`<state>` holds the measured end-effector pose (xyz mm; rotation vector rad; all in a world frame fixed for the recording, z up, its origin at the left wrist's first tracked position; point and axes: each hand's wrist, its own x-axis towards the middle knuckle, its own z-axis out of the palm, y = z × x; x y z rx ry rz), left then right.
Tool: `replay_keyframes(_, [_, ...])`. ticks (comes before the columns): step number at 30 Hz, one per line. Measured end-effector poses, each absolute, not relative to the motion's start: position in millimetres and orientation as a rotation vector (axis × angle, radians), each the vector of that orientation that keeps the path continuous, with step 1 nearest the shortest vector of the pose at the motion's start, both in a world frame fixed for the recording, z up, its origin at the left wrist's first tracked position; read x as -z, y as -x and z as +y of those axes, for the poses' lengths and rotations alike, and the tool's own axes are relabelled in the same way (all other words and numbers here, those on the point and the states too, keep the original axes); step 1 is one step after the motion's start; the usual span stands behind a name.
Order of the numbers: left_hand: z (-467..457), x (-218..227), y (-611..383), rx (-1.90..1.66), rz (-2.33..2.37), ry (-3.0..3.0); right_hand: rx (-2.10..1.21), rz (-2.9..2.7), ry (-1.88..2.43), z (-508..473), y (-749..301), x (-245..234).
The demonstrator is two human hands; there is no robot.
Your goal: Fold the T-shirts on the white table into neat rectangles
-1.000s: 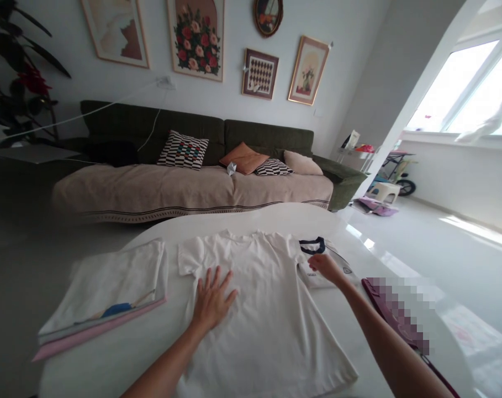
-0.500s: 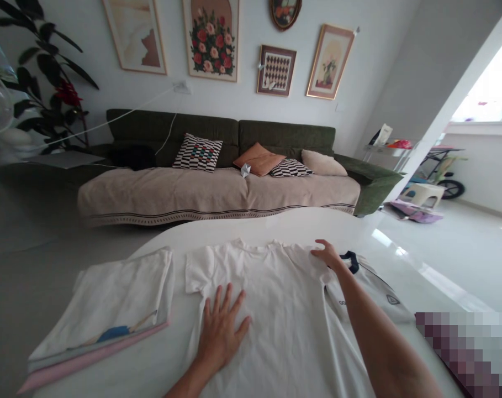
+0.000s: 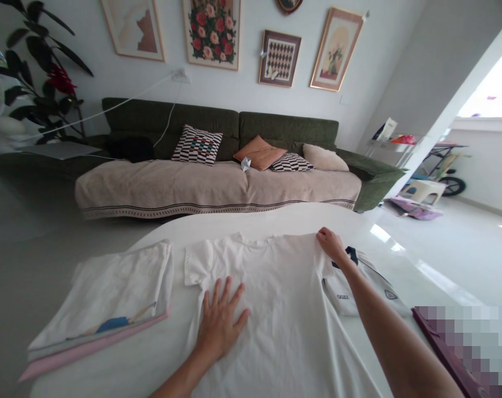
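A white T-shirt (image 3: 271,309) lies spread out on the white table (image 3: 180,224), its neckline toward the sofa. My left hand (image 3: 221,323) rests flat on the left side of the shirt's body with fingers spread. At the shirt's far right shoulder, my right hand (image 3: 330,243) is closed, its fingers gripping the sleeve's cloth. Beneath my right forearm lies a folded grey shirt (image 3: 373,276) with a dark collar, partly covered by the arm.
On the left of the table sits a stack of folded clothes (image 3: 122,282), white on top and pink below. A maroon cloth (image 3: 435,337) lies at the right edge. Beyond the table stands a green sofa (image 3: 288,127) with several cushions.
My right hand has closed on the shirt's right shoulder and pulled it outward, so the cloth there is smoother. My left hand stays flat in place. The view has tipped slightly.
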<state>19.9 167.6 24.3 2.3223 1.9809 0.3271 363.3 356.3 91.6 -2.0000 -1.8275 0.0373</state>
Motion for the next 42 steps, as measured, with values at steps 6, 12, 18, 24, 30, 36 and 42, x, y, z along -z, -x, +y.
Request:
replay_keyframes(6, [168.0, -25.4, -20.6, -0.334, 1.970, -2.312, 0.072, -1.703, 2.173, 344.6, -377.6, -93.2])
replay_keyframes(12, [167.3, -27.8, -20.4, -0.332, 1.956, -2.289, 0.124, -1.698, 2.287, 330.0, -329.9, -92.6])
replay_keyframes(18, [165.3, -25.5, -18.5, -0.369, 1.934, -2.330, -0.119, -2.354, 1.770, 313.4, -185.4, -66.6])
replay_keyframes(24, [164.4, -27.8, -15.8, -0.420, 1.876, -2.374, -0.262, -2.290, 1.893, 309.2, -154.8, -47.0])
replay_keyframes(30, [158.6, -25.4, -18.4, -0.435, 1.909, -2.375, -0.232, -2.134, 1.695, 221.1, -147.3, -65.9])
replay_keyframes(36, [187.8, -56.0, -11.1, -0.412, 1.880, -2.193, -0.633, -2.002, 1.338, 48.3, -104.0, -59.4])
replay_keyframes(42, [266.5, -84.2, 56.3, -0.516, 2.057, -1.947, -0.438, -2.207, 1.405, -2.0, -57.6, -27.1])
